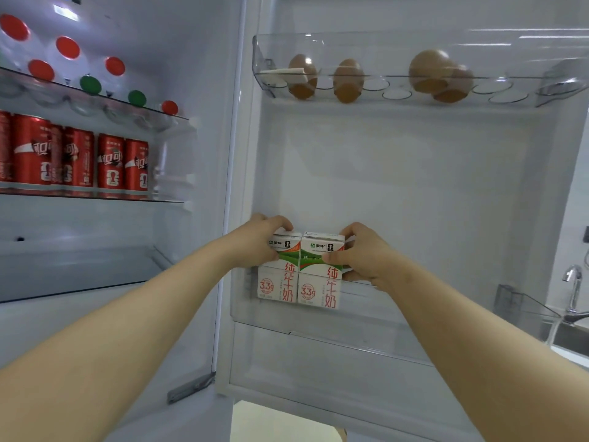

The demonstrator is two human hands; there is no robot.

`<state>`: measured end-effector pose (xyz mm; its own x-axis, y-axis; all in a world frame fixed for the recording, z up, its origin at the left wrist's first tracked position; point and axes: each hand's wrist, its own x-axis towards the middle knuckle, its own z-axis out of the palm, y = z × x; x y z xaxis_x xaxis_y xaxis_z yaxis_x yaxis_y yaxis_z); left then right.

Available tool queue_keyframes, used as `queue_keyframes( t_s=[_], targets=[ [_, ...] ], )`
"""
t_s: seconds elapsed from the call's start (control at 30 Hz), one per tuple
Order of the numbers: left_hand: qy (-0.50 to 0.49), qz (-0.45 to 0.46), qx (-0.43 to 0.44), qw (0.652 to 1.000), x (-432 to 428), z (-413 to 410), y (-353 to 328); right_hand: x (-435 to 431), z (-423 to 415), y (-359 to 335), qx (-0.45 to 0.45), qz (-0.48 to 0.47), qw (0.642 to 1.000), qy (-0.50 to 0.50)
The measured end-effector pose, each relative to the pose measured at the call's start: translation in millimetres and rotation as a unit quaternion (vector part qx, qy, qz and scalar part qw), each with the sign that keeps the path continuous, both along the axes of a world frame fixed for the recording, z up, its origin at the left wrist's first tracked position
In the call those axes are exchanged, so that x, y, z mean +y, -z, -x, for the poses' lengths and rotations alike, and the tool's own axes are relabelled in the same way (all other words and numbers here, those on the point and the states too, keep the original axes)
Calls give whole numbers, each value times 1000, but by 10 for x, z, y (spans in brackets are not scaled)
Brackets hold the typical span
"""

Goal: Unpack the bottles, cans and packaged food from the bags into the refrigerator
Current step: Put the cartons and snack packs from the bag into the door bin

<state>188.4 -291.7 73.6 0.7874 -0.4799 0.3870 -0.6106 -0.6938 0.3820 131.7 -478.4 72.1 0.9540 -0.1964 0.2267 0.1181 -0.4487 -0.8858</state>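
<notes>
Two white milk cartons with green and red print stand side by side in the clear middle door bin (398, 327) of the open refrigerator. My left hand (258, 237) grips the left carton (279, 282) at its top. My right hand (363, 253) grips the right carton (318, 288), thumb on its front and fingers curled over its top and side. The cartons' lower halves show through the bin's clear front.
Several brown eggs (347, 79) sit in the clear top door tray (478, 90). Red cans (110, 161) line the middle inner shelf; bottles with red and green caps (90, 84) stand on the glass shelf above. A tap (573, 288) and sink are at far right.
</notes>
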Motion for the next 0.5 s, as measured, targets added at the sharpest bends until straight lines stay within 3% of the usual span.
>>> queue_keyframes(
  t_s=[0.23,0.4,0.5],
  targets=[
    [-17,-83,-11,996,-39,26,-29,-9,-64,26,56,40,998,-4],
    [-39,-140,-71,987,-77,61,-42,19,13,1,55,182,981,28],
    [-53,-150,-105,982,-92,51,-27,36,34,9,38,210,976,36]
  ],
)
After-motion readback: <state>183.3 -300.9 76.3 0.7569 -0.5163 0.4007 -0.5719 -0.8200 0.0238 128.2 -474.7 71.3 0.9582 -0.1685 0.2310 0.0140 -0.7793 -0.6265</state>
